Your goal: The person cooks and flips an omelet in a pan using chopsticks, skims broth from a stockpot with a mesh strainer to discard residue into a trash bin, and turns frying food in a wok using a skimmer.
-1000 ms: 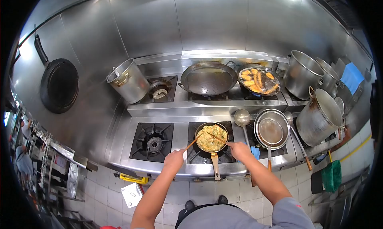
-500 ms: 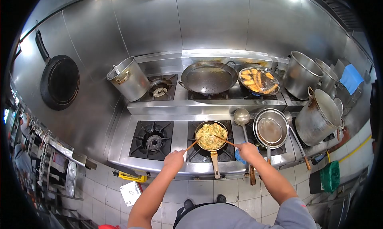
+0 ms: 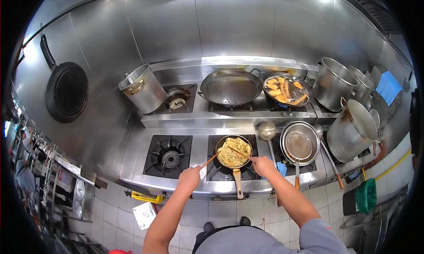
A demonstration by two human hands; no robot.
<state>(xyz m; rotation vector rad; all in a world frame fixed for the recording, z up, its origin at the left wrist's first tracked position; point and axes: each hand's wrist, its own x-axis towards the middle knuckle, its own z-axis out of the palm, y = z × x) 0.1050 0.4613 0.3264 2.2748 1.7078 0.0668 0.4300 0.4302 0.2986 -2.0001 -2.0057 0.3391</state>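
Note:
A small frying pan [image 3: 217, 160] with a light-coloured handle [image 3: 238, 183] sits on the front middle burner, an omelette with green bits [image 3: 234, 153] covering most of its base. Closed round a wooden chopstick [image 3: 210, 160], my left hand [image 3: 189, 179] is at the pan's lower left, the tip reaching the omelette's left edge. On the other side my right hand [image 3: 265, 167] grips a second wooden chopstick [image 3: 240, 153], whose tip lies over the omelette near its middle. Neither hand touches the pan's handle.
Behind stand a wide black pan [image 3: 231, 88] and a pan of frying pieces in oil [image 3: 287, 90]. A ladle [image 3: 267, 131], nested strainers and bowl [image 3: 301, 141] and a tall pot [image 3: 353, 130] are to the right. A bare burner [image 3: 170, 156] lies left.
My right hand has moved left, carrying its chopstick further across the omelette. My left hand has shifted slightly left and down. The omelette has changed shape a little and sits more to the right.

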